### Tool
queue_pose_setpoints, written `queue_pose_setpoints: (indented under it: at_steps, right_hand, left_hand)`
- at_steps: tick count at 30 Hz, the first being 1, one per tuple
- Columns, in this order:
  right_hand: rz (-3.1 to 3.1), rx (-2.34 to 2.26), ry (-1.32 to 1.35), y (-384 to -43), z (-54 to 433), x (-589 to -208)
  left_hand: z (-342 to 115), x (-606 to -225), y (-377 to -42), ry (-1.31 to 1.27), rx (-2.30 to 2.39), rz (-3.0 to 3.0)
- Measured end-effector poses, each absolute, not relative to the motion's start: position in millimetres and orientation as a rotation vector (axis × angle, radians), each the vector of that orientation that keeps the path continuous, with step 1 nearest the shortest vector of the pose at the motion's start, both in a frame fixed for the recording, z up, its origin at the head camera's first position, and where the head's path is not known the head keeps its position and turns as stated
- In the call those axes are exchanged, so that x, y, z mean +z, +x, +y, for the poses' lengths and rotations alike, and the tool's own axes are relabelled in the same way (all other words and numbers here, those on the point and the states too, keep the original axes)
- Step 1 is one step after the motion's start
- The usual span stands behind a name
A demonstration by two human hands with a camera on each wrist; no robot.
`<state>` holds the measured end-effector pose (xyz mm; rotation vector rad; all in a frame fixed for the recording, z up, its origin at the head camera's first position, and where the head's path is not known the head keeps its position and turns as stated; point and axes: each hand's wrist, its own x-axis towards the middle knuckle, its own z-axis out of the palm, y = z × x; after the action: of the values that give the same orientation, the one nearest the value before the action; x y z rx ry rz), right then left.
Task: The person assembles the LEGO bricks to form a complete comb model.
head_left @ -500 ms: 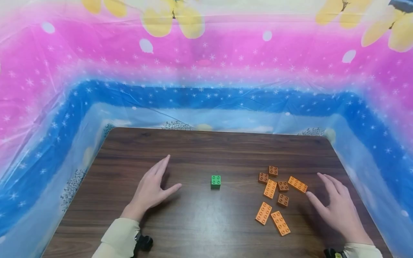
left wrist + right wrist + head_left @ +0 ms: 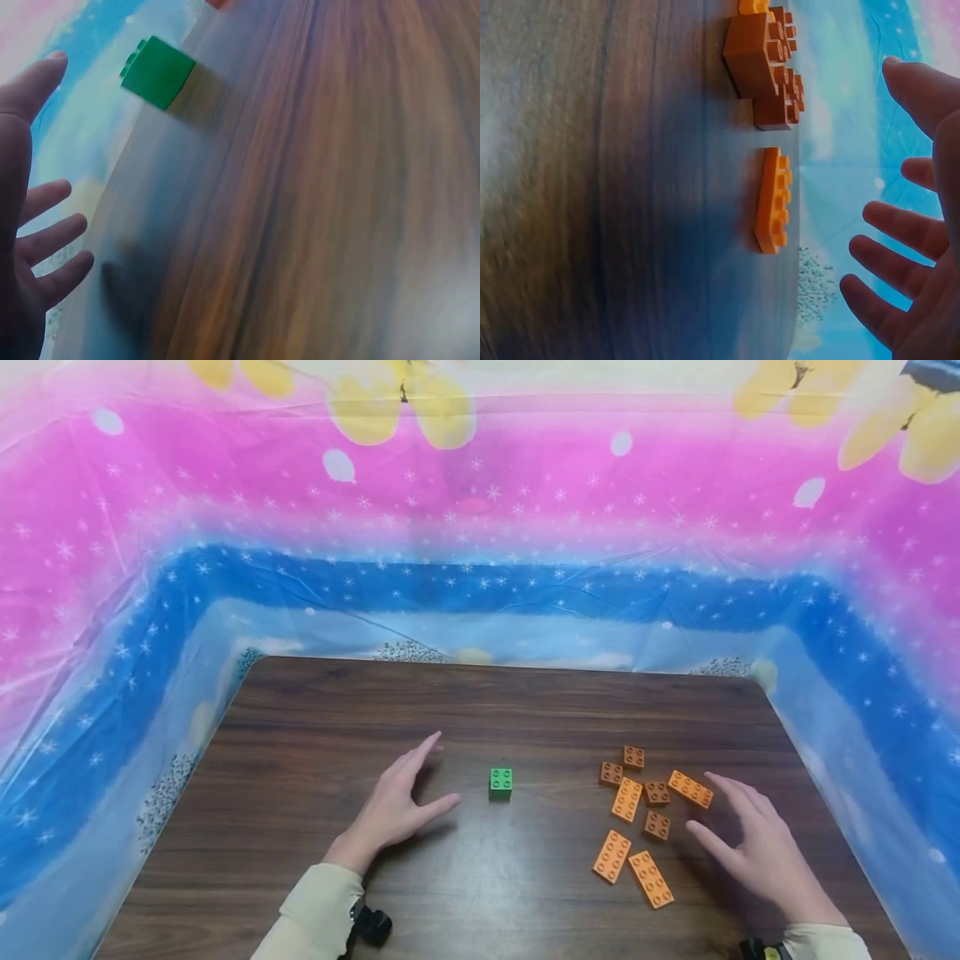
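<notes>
A green toy brick [image 2: 500, 783] with studs on top stands alone near the middle of the table. To its left hovers my left hand [image 2: 393, 806], fingers extended and thumb apart, holding nothing; the left wrist view shows the green brick [image 2: 158, 73] beyond the thumb. My right hand [image 2: 765, 852] is at the right of a loose group of bricks, its fingers spread and not gripping anything. Nearest to it lies a flat orange brick [image 2: 691, 789], also in the right wrist view as an orange brick [image 2: 773, 200]. A brown brick [image 2: 657, 826] sits left of the right thumb.
Around these lie more brown bricks [image 2: 633, 757] and orange bricks [image 2: 652, 879], several in all, on the right half of the dark wooden table [image 2: 315, 710]. A pink and blue patterned cloth [image 2: 480, 585] hangs behind the table and along its sides.
My left hand has moved right, closer to the green brick. My right hand has shifted left toward the orange and brown bricks. The bricks have stayed where they were.
</notes>
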<state>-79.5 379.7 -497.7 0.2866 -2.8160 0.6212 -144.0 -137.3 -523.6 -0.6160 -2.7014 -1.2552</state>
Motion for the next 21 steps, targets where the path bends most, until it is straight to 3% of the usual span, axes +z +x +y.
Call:
queue_pose_setpoints:
  at_steps: [21]
  right_hand:
    - [-2.936,0.739,0.352,-88,359,-522]
  left_hand:
    - [-82,-533,-152,-0.645,-1.605,-2.689]
